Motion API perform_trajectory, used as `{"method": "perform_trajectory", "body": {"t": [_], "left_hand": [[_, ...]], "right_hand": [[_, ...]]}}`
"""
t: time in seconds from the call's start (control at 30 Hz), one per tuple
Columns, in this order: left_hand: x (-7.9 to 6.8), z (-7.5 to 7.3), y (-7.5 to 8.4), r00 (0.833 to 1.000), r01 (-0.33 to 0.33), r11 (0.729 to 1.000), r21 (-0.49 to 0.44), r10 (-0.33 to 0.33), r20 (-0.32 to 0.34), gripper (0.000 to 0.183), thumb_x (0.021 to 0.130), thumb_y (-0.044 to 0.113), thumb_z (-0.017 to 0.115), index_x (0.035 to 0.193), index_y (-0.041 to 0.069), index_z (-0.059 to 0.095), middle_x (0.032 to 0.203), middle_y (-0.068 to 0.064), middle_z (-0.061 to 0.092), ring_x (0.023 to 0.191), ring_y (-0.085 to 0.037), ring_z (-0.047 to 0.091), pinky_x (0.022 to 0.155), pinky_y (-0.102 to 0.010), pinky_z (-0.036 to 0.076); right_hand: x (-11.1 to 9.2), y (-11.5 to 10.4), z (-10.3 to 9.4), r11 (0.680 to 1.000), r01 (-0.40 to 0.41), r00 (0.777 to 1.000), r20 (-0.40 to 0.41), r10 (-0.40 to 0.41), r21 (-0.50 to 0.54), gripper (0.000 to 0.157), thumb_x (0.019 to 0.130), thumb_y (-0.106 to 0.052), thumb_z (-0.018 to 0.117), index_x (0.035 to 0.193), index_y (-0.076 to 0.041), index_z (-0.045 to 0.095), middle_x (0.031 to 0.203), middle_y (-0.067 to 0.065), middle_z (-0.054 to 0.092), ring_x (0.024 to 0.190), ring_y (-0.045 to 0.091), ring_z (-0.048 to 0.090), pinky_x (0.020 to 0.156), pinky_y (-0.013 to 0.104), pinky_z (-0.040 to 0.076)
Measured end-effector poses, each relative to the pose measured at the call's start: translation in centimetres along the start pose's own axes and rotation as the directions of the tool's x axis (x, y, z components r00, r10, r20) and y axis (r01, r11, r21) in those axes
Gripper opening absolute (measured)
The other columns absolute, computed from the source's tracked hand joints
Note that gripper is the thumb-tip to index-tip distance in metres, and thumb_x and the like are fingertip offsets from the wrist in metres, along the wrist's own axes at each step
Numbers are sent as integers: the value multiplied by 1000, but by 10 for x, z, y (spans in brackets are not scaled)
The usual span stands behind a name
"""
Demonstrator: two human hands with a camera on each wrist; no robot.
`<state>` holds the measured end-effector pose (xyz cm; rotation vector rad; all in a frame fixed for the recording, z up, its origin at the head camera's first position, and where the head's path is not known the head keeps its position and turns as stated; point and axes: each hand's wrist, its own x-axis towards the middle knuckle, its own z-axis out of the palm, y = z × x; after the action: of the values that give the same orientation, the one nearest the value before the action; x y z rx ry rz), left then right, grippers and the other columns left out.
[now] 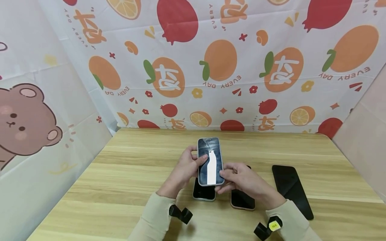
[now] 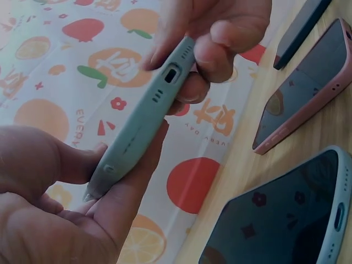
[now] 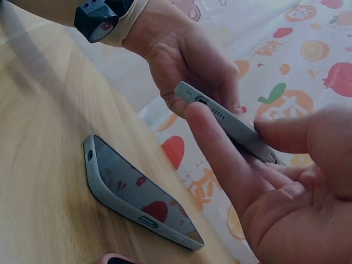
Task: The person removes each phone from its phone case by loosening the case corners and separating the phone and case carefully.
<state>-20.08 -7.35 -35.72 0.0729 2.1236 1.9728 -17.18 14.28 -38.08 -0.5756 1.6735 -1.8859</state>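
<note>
Raised above the table, a smartphone in a pale green case [image 1: 212, 167] faces up with a bright reflection on its screen. My left hand [image 1: 185, 167] grips it from the left side, thumb on the screen. At its lower right corner, my right hand [image 1: 242, 179] pinches the edge between thumb and fingers. In the left wrist view, the case's bottom edge [image 2: 132, 124] shows its charging port. Below the held phone lies a second phone in a pale green case [image 1: 204, 194], partly covered in the head view. A pink-cased phone [image 1: 242, 200] lies under my right hand.
A larger dark phone [image 1: 291, 187] lies on the wooden table [image 1: 120, 174] beyond my right forearm. Fruit-printed cloth [image 1: 193, 100] hangs behind the table's far edge, and a bear-printed cloth [image 1: 27, 120] hangs at the left. Both wrists wear small black cameras [image 1: 181, 214].
</note>
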Motion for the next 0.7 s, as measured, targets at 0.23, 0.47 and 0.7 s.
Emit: {"method": "perform_trajectory", "body": {"t": [0.23,0.47,0.7], "left_hand": [[2,-3,0,1000,21,998,-51,-21,-7,40,100,14,60,134,2,41,95,-11,64,67,-15,67,59,-33,58],[0,-7,1,999,35,995,-94,-31,42,41,101,15,56,136,3,39,91,-8,62,69,-15,66,61,-34,58],[1,-10,0,993,48,990,-131,-34,110,43,103,16,53,138,0,34,86,-4,64,70,-15,69,62,-33,58]], "right_hand": [[-2,-1,-1,993,112,987,118,-105,-46,48,104,-11,49,143,11,33,119,23,67,95,21,72,92,35,57],[2,3,1,972,233,961,161,-226,-23,43,104,-3,43,143,11,33,119,21,64,93,19,71,91,34,57],[3,9,1,953,303,936,184,-300,12,42,104,0,39,143,12,31,124,20,59,94,18,69,88,32,58]]}}
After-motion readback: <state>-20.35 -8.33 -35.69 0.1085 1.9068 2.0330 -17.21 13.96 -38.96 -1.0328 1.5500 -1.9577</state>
